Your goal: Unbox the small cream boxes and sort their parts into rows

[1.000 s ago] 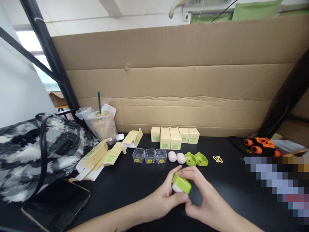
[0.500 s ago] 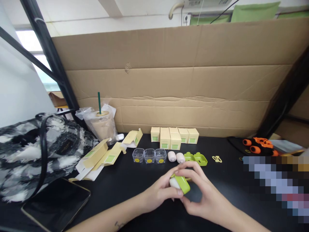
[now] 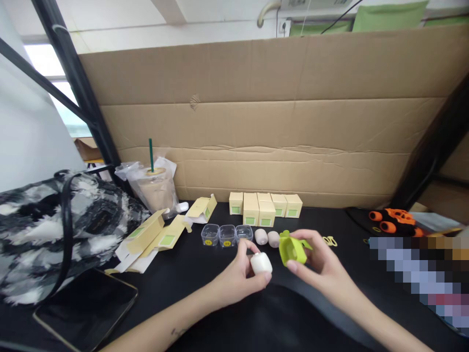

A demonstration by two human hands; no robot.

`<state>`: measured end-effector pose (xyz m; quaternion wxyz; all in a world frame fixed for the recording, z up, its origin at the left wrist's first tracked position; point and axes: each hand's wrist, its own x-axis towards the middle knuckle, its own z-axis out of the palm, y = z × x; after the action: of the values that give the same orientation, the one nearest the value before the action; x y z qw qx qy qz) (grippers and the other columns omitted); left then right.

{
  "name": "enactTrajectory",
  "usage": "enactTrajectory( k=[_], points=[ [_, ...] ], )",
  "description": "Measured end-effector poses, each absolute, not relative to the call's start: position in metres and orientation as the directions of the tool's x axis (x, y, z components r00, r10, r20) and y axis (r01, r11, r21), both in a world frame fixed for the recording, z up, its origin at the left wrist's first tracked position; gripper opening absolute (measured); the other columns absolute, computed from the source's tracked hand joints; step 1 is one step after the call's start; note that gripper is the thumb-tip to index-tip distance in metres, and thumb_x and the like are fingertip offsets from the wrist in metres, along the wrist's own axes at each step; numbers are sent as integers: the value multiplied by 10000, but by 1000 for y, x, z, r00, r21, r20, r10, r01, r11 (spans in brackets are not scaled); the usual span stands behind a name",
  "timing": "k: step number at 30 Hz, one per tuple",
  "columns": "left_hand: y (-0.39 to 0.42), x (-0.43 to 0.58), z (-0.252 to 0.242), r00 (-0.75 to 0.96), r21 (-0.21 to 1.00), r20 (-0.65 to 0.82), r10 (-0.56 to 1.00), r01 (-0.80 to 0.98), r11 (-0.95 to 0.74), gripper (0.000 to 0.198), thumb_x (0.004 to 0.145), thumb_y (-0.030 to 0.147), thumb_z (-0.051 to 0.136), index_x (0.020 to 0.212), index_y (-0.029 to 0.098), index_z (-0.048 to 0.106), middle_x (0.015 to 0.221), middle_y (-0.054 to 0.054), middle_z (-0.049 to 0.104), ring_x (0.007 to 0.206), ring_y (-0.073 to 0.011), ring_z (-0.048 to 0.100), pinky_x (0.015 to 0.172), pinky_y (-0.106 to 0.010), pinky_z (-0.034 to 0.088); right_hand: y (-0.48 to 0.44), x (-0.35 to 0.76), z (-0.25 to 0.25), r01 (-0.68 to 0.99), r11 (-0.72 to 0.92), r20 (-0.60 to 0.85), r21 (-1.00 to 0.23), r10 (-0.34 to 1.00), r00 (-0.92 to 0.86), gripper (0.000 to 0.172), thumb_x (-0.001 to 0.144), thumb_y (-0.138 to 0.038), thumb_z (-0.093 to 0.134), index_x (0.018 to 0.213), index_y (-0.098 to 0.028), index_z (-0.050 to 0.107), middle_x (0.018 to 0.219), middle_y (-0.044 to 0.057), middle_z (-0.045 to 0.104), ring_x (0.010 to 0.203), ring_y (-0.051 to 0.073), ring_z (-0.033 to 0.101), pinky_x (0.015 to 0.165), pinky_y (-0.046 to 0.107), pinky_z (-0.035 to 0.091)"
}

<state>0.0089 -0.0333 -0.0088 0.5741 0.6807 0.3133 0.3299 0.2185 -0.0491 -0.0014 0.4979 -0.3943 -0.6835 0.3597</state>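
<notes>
My left hand point(image 3: 244, 275) pinches a small white rounded case point(image 3: 261, 263) between thumb and fingers, above the black table. In my right hand point(image 3: 318, 259) is a hollow lime-green cover point(image 3: 293, 252), its opening turned toward the left hand. Cover and white case are apart. Behind them on the table lie two more whitish rounded cases point(image 3: 261, 237), side by side. Another green cover point(image 3: 285, 234) shows only in part behind the one I hold. To the left of the whitish cases, several clear plastic tubs point(image 3: 227, 236) with yellow stickers stand in a row.
Cream boxes point(image 3: 251, 209) stand at the cardboard wall point(image 3: 256, 127). Opened cartons point(image 3: 170, 234), a bagged drink point(image 3: 156, 190), a tablet-like device point(image 3: 88, 308) and a fluffy bag point(image 3: 98, 220) are leftward. Pale yellow rings point(image 3: 331, 241) and an orange toy car point(image 3: 395, 220) lie right.
The white case has come out of the green cover. My hands have moved apart, the left keeping the case and the right carrying the cover up and rightward.
</notes>
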Motion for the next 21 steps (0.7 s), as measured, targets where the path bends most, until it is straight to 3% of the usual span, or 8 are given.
enactTrajectory(
  k=[2, 4, 7, 10, 15, 21],
  points=[
    [-28, 7, -7, 525, 886, 220, 822, 246, -394, 364, 695, 263, 635, 951, 213, 381, 716, 36, 532, 589, -101, 476, 569, -237, 390, -44, 222, 1, 121, 415, 411, -902, 910, -56, 340, 791, -361, 652, 1050, -288, 444, 963, 1, 582, 841, 159, 613, 744, 290, 503],
    [-23, 7, -6, 520, 672, 376, 767, 417, -612, 332, 646, 216, 669, 923, 205, 488, 829, -9, 566, 723, -154, 534, 687, -297, 445, -42, 223, 4, 91, 416, 419, -905, 908, 18, 344, 762, -394, 680, 1014, -279, 476, 947, 2, 586, 827, 163, 614, 721, 286, 508],
    [-17, 10, -8, 556, 469, 467, 687, 502, -726, 317, 680, 229, 680, 982, 198, 584, 965, -58, 563, 922, -219, 548, 838, -353, 452, -43, 221, 4, 61, 414, 416, -908, 909, 23, 347, 741, -399, 702, 995, -279, 498, 947, 3, 590, 835, 166, 617, 722, 284, 513],
    [-14, 13, -12, 555, 431, 458, 695, 545, -719, 372, 754, 257, 648, 1107, 180, 559, 981, -69, 575, 937, -218, 558, 841, -347, 469, -46, 217, -1, 35, 421, 421, -906, 907, 3, 349, 759, -375, 691, 1030, -286, 492, 967, 5, 583, 853, 162, 618, 747, 281, 509],
    [-15, 12, -11, 573, 286, 424, 701, 650, -704, 280, 826, 352, 576, 1059, 198, 598, 958, -72, 600, 884, -237, 564, 796, -385, 464, -50, 214, -8, 31, 409, 407, -912, 911, -59, 366, 780, -368, 671, 1069, -284, 462, 1003, 18, 573, 904, 176, 622, 794, 299, 504],
    [-17, 11, -11, 585, 368, 413, 698, 594, -716, 307, 875, 284, 488, 1167, 211, 547, 1051, -89, 562, 964, -234, 550, 836, -369, 460, -51, 214, -7, 61, 399, 396, -915, 917, -52, 378, 786, -412, 648, 1073, -273, 444, 1007, 36, 571, 916, 197, 622, 809, 330, 510]
  ],
)
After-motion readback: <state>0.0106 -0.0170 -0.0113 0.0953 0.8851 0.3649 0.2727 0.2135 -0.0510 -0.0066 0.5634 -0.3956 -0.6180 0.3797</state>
